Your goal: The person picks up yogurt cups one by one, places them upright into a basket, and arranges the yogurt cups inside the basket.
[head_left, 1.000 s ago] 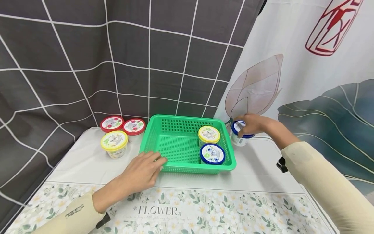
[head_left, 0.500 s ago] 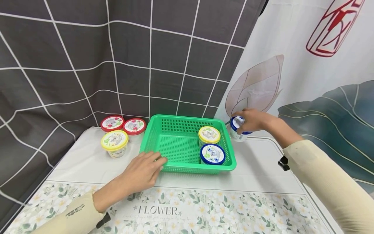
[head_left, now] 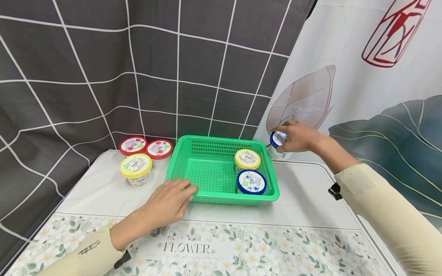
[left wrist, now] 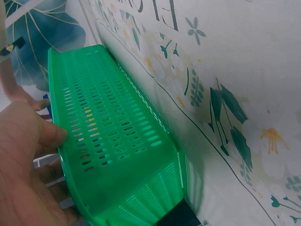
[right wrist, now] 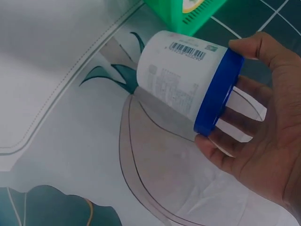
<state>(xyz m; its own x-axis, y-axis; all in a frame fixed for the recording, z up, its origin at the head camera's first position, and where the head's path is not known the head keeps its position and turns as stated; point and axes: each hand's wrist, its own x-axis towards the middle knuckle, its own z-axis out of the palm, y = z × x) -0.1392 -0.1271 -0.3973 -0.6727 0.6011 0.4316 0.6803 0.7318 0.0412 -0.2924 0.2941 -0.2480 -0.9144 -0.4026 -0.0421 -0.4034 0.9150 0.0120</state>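
A blue-lidded tub (head_left: 279,139) is gripped around its lid by my right hand (head_left: 299,137), just outside the right back corner of the green basket (head_left: 226,198). In the right wrist view the tub (right wrist: 181,75) shows a barcode on its white side, with thumb and fingers of my right hand (right wrist: 268,113) on the blue rim. My left hand (head_left: 169,201) holds the basket's front left rim; the left wrist view has its thumb on the rim and fingers curled beneath. Inside the basket, at its right side, are a yellow-lidded tub (head_left: 247,159) and another blue-lidded tub (head_left: 251,181).
Left of the basket stand two red-lidded tubs (head_left: 133,145) (head_left: 159,149) and a yellow-lidded one (head_left: 136,165). A dark checked curtain (head_left: 152,57) hangs behind, with a white printed cloth (head_left: 345,23) at the right. A floral cloth (head_left: 276,249) covers the table's front.
My right hand has raised the blue-lidded tub and moved it slightly back and left. The left hand and the basket have stayed in place.
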